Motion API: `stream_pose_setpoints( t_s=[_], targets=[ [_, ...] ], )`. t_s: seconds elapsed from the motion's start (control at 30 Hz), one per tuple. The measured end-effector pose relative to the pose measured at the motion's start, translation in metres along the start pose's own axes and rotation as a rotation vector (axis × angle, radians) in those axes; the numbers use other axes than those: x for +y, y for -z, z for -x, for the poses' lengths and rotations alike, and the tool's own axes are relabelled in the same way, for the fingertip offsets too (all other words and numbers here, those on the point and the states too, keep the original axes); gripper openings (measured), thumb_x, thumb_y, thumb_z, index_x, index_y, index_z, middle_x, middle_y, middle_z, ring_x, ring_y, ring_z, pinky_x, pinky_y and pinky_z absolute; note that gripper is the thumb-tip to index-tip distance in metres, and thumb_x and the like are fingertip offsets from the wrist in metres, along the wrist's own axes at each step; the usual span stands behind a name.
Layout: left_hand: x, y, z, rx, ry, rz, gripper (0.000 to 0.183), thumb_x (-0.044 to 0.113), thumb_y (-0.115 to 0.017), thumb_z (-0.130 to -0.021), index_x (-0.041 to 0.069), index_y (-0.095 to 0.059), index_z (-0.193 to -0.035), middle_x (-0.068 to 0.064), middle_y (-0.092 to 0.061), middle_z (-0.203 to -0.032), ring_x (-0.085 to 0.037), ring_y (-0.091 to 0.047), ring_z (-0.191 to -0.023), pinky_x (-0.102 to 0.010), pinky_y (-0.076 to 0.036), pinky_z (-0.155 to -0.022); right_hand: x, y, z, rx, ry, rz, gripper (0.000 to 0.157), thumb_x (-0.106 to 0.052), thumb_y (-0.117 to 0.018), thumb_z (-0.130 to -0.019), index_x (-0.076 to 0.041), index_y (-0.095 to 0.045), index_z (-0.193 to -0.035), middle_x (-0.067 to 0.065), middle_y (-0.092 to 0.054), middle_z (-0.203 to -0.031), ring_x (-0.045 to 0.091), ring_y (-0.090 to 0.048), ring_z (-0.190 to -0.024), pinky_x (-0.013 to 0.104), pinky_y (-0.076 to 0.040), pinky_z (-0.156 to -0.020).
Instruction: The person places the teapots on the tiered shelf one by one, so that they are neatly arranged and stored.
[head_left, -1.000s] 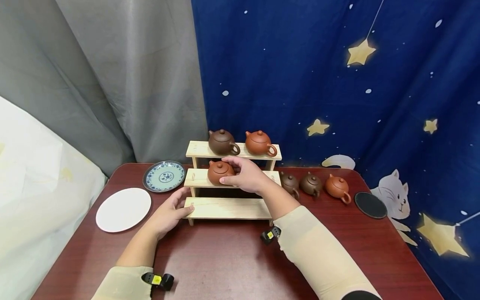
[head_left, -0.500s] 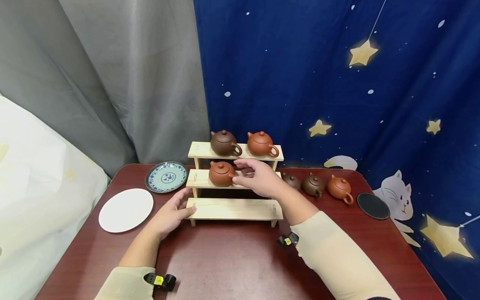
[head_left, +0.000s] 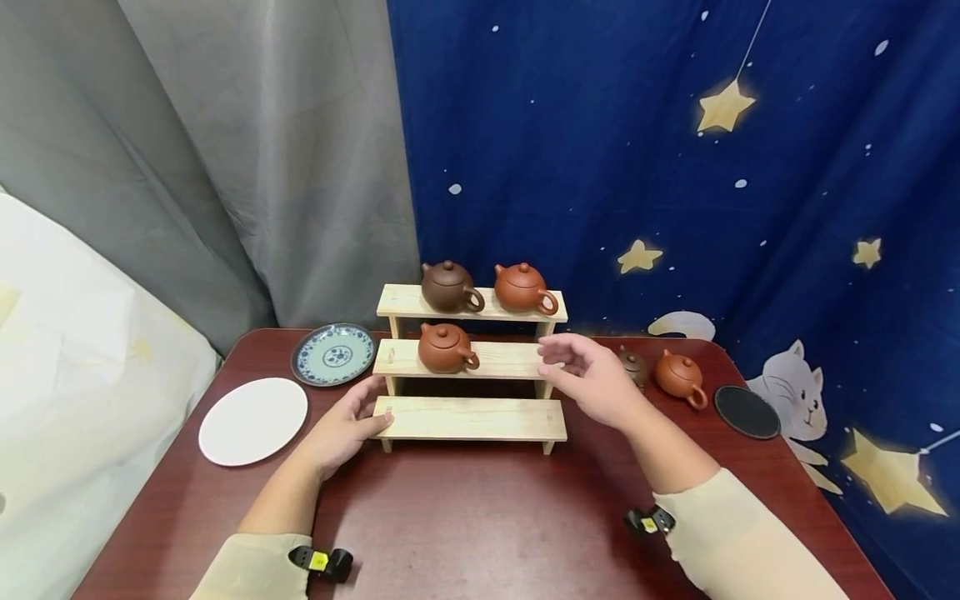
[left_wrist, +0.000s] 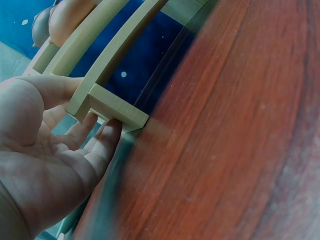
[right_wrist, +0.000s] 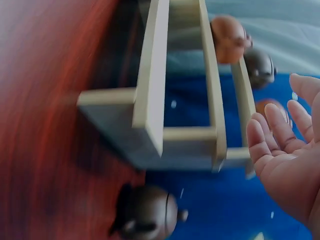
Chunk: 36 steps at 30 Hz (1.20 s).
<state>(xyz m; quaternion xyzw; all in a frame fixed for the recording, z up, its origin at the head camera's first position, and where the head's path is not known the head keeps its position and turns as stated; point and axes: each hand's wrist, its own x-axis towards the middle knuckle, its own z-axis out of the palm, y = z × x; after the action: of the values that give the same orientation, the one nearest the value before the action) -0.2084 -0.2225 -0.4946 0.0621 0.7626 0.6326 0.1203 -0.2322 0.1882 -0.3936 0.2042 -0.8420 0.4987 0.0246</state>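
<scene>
A three-tier wooden stand (head_left: 480, 418) is on the table. My left hand (head_left: 341, 431) holds its left end, thumb over the lowest board and fingers by the leg (left_wrist: 117, 107). On the middle tier, left of centre, sits a reddish-brown teapot (head_left: 442, 350), its handle to the right. The top tier bears a dark brown teapot (head_left: 448, 287) and an orange-brown teapot (head_left: 521, 287). My right hand (head_left: 592, 383) hovers by the stand's right end, fingers loosely bent with nothing in them. In the right wrist view, that hand (right_wrist: 292, 167) is apart from the boards.
Right of the stand are a dark teapot (head_left: 633, 365), partly behind my hand, and an orange-brown teapot (head_left: 678, 375). A black round mat (head_left: 747, 412) lies beyond. At left are a blue-patterned plate (head_left: 333, 355) and a white plate (head_left: 253, 421). Another dark teapot (right_wrist: 152, 212) shows below the stand in the right wrist view.
My right hand has let go of the reddish-brown teapot on the middle tier and moved right, past the stand's end. The teapot stays there. My left hand has kept its hold.
</scene>
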Motion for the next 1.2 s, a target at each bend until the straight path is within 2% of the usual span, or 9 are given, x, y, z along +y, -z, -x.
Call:
stream_pose_setpoints(
  t_s=[0.13, 0.37, 0.47, 0.7, 0.93, 1.0, 1.1, 1.13, 1.2],
  targets=[
    [-0.002, 0.0, 0.0, 0.0, 0.004, -0.001, 0.079, 0.013, -0.067, -0.105, 0.007, -0.021, -0.17, -0.026, -0.034, -0.17, -0.042, -0.046, -0.151, -0.019, -0.054, -0.096, 0.019, 0.018, 0.015, 0.053, -0.006, -0.042, 0.043, -0.018, -0.076, -0.101, -0.002, -0.065, -0.139, 0.023, -0.072, -0.13, 0.012, -0.073, -0.112, 0.016, -0.056, -0.094],
    [-0.002, 0.0, 0.002, 0.008, 0.011, -0.004, 0.079, 0.014, -0.067, -0.105, 0.007, -0.022, -0.169, -0.026, -0.036, -0.17, -0.04, -0.047, -0.151, -0.018, -0.054, -0.096, 0.05, 0.046, 0.035, 0.177, -0.076, -0.054, 0.042, -0.017, -0.072, -0.104, -0.001, -0.062, -0.141, 0.026, -0.07, -0.13, -0.003, -0.068, -0.108, 0.01, -0.054, -0.093],
    [-0.002, 0.0, 0.002, 0.008, 0.011, -0.005, 0.079, 0.014, -0.067, -0.105, 0.007, -0.022, -0.169, -0.025, -0.035, -0.17, -0.041, -0.045, -0.152, -0.018, -0.053, -0.096, 0.063, 0.059, 0.041, 0.241, -0.095, -0.019, 0.044, -0.018, -0.073, -0.104, 0.0, -0.061, -0.142, 0.021, -0.072, -0.128, -0.006, -0.067, -0.107, 0.008, -0.052, -0.093],
    [-0.001, 0.0, 0.0, -0.004, -0.007, -0.002, 0.079, 0.013, -0.067, -0.105, 0.008, -0.022, -0.169, -0.024, -0.032, -0.172, -0.042, -0.042, -0.155, -0.017, -0.052, -0.098, 0.096, 0.099, 0.049, 0.345, -0.19, 0.091, 0.051, -0.025, -0.075, -0.103, -0.003, -0.06, -0.145, -0.01, -0.072, -0.118, -0.013, -0.064, -0.101, 0.005, -0.051, -0.085],
    [-0.001, 0.0, 0.0, -0.001, -0.004, 0.002, 0.079, 0.013, -0.067, -0.105, 0.007, -0.021, -0.169, -0.025, -0.034, -0.171, -0.042, -0.044, -0.154, -0.018, -0.053, -0.098, 0.12, 0.13, 0.054, 0.407, -0.307, 0.085, 0.052, -0.028, -0.077, -0.101, -0.006, -0.059, -0.144, -0.024, -0.067, -0.112, -0.012, -0.061, -0.096, 0.021, -0.056, -0.068],
    [0.0, 0.0, 0.001, -0.001, -0.003, 0.004, 0.079, 0.013, -0.067, -0.105, 0.007, -0.021, -0.17, -0.025, -0.035, -0.171, -0.042, -0.044, -0.153, -0.018, -0.053, -0.097, 0.126, 0.137, 0.054, 0.41, -0.328, 0.097, 0.056, -0.029, -0.077, -0.1, -0.004, -0.057, -0.146, -0.017, -0.068, -0.115, -0.015, -0.058, -0.095, 0.019, -0.057, -0.068],
    [0.0, 0.0, 0.001, -0.001, -0.003, 0.004, 0.079, 0.013, -0.066, -0.105, 0.007, -0.021, -0.17, -0.025, -0.034, -0.171, -0.042, -0.044, -0.153, -0.018, -0.053, -0.097, 0.138, 0.146, 0.052, 0.41, -0.348, 0.124, 0.065, -0.032, -0.077, -0.1, 0.0, -0.052, -0.151, 0.005, -0.069, -0.131, -0.016, -0.057, -0.099, 0.01, -0.053, -0.076],
    [0.0, 0.0, 0.0, 0.0, -0.003, 0.005, 0.079, 0.013, -0.066, -0.105, 0.007, -0.021, -0.17, -0.025, -0.034, -0.171, -0.042, -0.044, -0.153, -0.018, -0.053, -0.097, 0.142, 0.149, 0.051, 0.404, -0.361, 0.136, 0.068, -0.034, -0.077, -0.1, 0.001, -0.051, -0.153, 0.012, -0.066, -0.137, -0.014, -0.058, -0.103, 0.006, -0.05, -0.077],
    [0.0, 0.0, 0.001, 0.001, -0.001, 0.002, 0.079, 0.013, -0.067, -0.105, 0.008, -0.021, -0.17, -0.025, -0.035, -0.17, -0.041, -0.045, -0.153, -0.018, -0.053, -0.097, 0.147, 0.152, 0.05, 0.38, -0.391, 0.14, 0.073, -0.038, -0.076, -0.101, 0.0, -0.047, -0.156, 0.025, -0.056, -0.151, 0.002, -0.064, -0.116, 0.002, -0.047, -0.08]
  ],
)
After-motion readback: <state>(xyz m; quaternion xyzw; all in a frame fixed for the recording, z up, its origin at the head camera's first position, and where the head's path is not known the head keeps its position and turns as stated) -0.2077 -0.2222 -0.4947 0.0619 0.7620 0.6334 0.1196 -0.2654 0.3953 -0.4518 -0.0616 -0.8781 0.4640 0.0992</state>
